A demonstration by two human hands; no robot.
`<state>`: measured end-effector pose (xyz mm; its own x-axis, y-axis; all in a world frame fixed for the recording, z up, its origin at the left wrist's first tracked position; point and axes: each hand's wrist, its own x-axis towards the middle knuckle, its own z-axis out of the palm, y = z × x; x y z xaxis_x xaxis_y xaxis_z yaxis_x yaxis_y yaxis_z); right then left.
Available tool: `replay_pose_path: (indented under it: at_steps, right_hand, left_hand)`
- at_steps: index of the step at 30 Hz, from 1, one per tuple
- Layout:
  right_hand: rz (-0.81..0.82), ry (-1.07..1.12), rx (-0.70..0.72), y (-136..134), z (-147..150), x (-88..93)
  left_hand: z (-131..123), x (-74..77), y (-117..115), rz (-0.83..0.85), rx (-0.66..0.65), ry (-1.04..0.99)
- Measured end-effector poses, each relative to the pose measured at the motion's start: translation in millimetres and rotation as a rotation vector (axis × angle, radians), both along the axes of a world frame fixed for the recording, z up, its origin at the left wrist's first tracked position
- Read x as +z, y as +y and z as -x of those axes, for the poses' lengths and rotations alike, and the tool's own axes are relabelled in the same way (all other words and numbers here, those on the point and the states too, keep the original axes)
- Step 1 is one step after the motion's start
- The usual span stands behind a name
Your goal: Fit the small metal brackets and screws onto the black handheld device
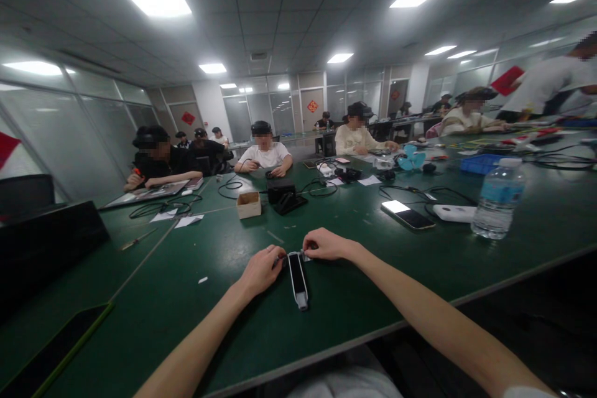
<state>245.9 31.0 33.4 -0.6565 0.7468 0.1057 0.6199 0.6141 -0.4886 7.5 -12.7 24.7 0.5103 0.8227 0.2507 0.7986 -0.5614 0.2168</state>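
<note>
A long, narrow white device with a black face [297,275] lies on the green table [233,336] in front of me, its tapered end towards me. To the left of its far end is my left hand [262,270], fingers curled together around something dark that I cannot make out. My right hand [329,245] is at the far right corner of the device, thumb and fingers pinched. Below those fingertips shows a small pale, shiny piece [306,256], too small to name. Whether either hand touches the device is unclear.
A smartphone [408,214], a white device [454,213] and a water bottle [499,199] are on the right. Ahead stand a small cardboard box [249,205] and a black box [281,191]. A screwdriver [138,239] lies left. Cables and several people are beyond.
</note>
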Motion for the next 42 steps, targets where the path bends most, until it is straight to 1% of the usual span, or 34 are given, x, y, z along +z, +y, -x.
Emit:
replay_pose_path:
  at_steps: [7,15,20,27,36,40,42]
  right_hand:
    - [-0.037,-0.024,0.007,2,1,-2.9]
    - [-0.110,-0.039,0.059,1,1,-1.8]
    - [-0.147,-0.039,0.064,2,2,-1.6]
    - [-0.104,0.000,0.004,2,1,-2.7]
    - [-0.085,-0.040,0.028,4,-1,-3.3]
    - [-0.069,-0.018,-0.020,2,-4,3.1]
    - [-0.005,-0.023,-0.052,-1,-6,10.2]
  left_hand:
    - [0,0.9,0,0.012,0.012,0.009]
    - [1,-0.7,1,-0.004,-0.004,-0.002]
    - [1,-1.7,1,-0.006,0.001,-0.001]
    - [1,-0.2,1,-0.002,0.009,0.017]
    - [-2,4.2,-2,0.007,0.002,0.006]
    - [-1,5.0,-3,0.016,0.006,0.006]
    - [1,3.8,-3,0.011,0.002,0.004]
